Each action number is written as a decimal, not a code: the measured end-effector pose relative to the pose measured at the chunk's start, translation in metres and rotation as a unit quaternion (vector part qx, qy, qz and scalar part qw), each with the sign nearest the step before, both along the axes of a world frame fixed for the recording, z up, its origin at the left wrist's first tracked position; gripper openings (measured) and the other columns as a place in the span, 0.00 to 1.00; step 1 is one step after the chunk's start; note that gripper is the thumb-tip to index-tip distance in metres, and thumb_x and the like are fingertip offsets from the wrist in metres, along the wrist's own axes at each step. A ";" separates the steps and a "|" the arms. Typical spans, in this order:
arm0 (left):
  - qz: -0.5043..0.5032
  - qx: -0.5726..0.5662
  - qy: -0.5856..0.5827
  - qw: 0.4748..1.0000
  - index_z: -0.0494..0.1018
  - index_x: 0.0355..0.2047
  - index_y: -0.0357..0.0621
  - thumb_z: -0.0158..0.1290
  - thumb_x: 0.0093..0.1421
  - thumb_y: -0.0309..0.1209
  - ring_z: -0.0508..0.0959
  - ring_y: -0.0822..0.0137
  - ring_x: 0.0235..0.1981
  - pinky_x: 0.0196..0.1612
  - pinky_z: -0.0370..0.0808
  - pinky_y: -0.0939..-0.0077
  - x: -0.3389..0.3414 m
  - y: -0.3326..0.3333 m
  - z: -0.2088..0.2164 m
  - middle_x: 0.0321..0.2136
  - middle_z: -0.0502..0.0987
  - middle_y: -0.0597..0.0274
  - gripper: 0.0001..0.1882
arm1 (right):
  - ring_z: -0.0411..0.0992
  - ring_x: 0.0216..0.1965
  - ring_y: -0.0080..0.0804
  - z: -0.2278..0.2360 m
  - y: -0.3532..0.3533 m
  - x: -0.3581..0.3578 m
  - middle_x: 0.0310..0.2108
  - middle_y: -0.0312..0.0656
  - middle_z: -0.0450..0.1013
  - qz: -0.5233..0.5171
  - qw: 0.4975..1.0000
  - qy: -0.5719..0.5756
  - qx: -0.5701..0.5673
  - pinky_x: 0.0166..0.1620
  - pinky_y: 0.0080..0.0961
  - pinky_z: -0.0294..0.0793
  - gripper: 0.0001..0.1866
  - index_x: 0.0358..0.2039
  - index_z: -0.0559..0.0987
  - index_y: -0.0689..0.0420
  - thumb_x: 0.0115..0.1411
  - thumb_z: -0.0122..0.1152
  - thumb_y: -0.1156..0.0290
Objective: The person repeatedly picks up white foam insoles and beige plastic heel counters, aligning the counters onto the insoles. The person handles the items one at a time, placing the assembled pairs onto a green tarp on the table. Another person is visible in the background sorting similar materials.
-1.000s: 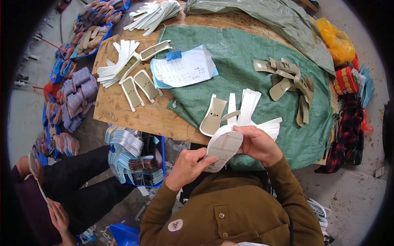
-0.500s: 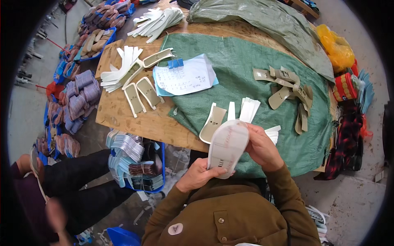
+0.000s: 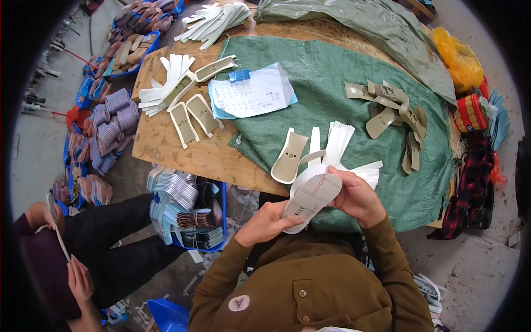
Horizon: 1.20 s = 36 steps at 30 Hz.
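Both of my hands hold a pale shoe insole (image 3: 316,195) with printing on its face, just over the table's near edge. My left hand (image 3: 265,223) grips its lower end, thumb across the face. At its upper right edge, my right hand (image 3: 357,195) pinches the rim. A white strip (image 3: 301,180) runs along the insole's far left edge. Beyond lie a beige insole board (image 3: 289,159) edged in white and a fan of loose white strips (image 3: 338,145). What the fingers beneath the insole touch is hidden.
Beige boards (image 3: 387,108) lie piled on the green sheet (image 3: 326,72). Clipped papers (image 3: 251,94) and more edged boards (image 3: 200,114) are at left. A blue crate (image 3: 224,216) of bundled soles stands below the table. At far left another person's hand (image 3: 80,282) holds a thin sole.
The insole has tilted, its upper end swinging right and toward me, and the white strip along its far edge has come into view. The other person's near hand has moved up to the thin sole.
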<state>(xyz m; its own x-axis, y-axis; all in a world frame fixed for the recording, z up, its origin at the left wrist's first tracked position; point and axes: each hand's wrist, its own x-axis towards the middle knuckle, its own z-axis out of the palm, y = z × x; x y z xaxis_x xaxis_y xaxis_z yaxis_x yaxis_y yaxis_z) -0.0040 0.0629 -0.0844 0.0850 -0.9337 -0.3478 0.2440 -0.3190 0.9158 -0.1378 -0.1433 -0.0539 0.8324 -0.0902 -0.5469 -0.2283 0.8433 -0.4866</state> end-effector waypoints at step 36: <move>0.279 -0.076 -0.068 0.955 0.72 0.43 0.34 0.52 0.66 0.31 0.74 0.80 0.30 0.34 0.73 0.83 -0.009 -0.012 -0.003 0.29 0.78 0.67 0.12 | 0.71 0.33 0.17 0.010 0.030 0.008 0.33 0.34 0.75 -0.061 0.946 -0.019 -0.318 0.36 0.16 0.72 0.12 0.43 0.77 0.65 0.66 0.55 0.68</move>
